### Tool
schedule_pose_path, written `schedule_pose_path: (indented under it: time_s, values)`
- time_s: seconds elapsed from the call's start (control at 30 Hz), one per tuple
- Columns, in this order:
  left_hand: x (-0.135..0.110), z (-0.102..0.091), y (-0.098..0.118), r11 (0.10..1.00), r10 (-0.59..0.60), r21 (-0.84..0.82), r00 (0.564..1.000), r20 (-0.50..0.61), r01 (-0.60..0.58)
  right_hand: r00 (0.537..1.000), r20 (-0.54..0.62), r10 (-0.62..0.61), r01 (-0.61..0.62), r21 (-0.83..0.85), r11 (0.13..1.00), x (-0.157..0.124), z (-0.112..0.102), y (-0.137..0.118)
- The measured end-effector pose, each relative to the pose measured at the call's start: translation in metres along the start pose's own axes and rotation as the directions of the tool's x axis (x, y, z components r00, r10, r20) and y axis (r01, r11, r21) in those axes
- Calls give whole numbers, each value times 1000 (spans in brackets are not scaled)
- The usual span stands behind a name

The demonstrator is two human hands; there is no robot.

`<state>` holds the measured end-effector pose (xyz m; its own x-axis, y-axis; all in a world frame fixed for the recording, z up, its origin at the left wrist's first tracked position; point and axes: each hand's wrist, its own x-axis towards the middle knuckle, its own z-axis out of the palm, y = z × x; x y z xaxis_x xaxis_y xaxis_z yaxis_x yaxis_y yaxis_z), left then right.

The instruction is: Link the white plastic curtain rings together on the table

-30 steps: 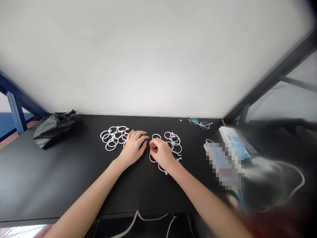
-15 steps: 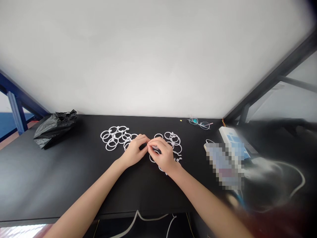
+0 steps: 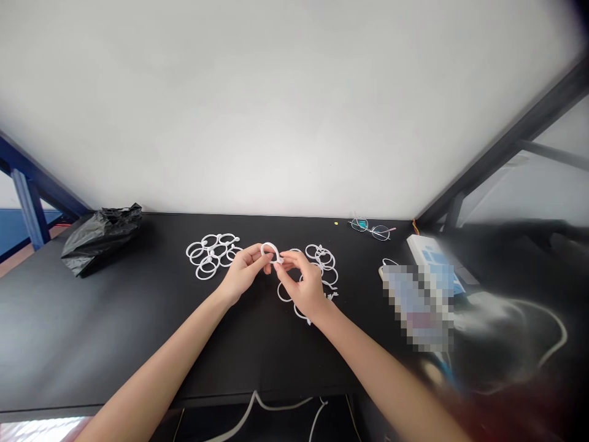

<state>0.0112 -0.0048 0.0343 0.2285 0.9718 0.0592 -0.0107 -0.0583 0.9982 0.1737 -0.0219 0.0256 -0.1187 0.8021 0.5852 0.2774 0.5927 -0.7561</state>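
A white plastic ring (image 3: 270,247) is raised above the black table between my two hands. My left hand (image 3: 242,273) pinches its left side with thumb and fingers. On the ring's lower right, near a small knob or clasp, my right hand (image 3: 304,283) grips it between thumb and fingertips. Left of my hands lies a cluster of similar white rings (image 3: 207,265), several with small knobs. Another group of white rings (image 3: 327,261) spreads around and partly behind my right hand, some with loose-looking ends.
A crumpled black plastic bag (image 3: 105,236) rests at the table's left. Toward the back right are eyeglasses (image 3: 370,228) and a tiny yellow bit (image 3: 336,223). A white box (image 3: 430,258) and a blurred-out phone-like object (image 3: 411,304) lie on the right. Cables (image 3: 257,402) hang below the front edge.
The ring, hidden by my fingers earlier, now shows above them. My left hand has shifted slightly left, and both hands have opened up around the ring while keeping hold.
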Motion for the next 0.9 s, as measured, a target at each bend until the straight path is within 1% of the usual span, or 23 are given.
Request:
schedule_pose_path:
  time_s: [0.13, 0.3, 0.37, 0.43, 0.53, 0.6, 0.63, 0.7, 0.77, 0.8, 0.87, 0.9]
  values:
    - [-1, 1, 4, 1000, -1, -15, 999, 37, 2, 998, -9, 66, -65, 74, 995, 0, 0, -2]
    - [-4, 3, 9, 1000, 5, -29, 994, 108, -2, 996, -32, 86, -82, 105, 991, 1, 0, 0]
    - [-3, 4, 8, 1000, 7, -3, 992, 126, -6, 995, -34, 96, -91, 124, 988, 1, 0, 1]
    - [-3, 5, 6, 999, 27, 34, 993, 117, -31, 994, -25, 109, -104, 147, 984, 0, 0, 1]
    - [-5, 6, 4, 981, 90, 164, 992, 83, -103, 992, 2, 126, -125, 193, 973, 0, 1, 0]
    - [-7, 6, 2, 931, 161, 321, 985, 66, -173, 989, 26, 146, -148, 224, 963, -1, 2, -2]
    - [-8, 5, 1, 888, 212, 404, 975, 62, -219, 987, 38, 157, -162, 234, 959, -2, 3, -3]
    - [-10, 3, -1, 786, 338, 530, 939, 63, -319, 982, 66, 175, -186, 243, 952, -2, 3, -4]
    - [-12, 1, -4, 707, 447, 582, 892, 72, -402, 979, 97, 176, -195, 241, 951, -3, 3, -6]
    - [-12, 0, -5, 687, 482, 587, 873, 73, -429, 978, 116, 172, -195, 231, 953, -3, 2, -7]
    - [-13, -1, -7, 668, 521, 589, 851, 65, -454, 974, 168, 149, -177, 171, 969, -3, 0, -8]
    - [-13, -1, -6, 667, 525, 591, 849, 60, -454, 971, 197, 132, -158, 122, 980, -2, -1, -8]
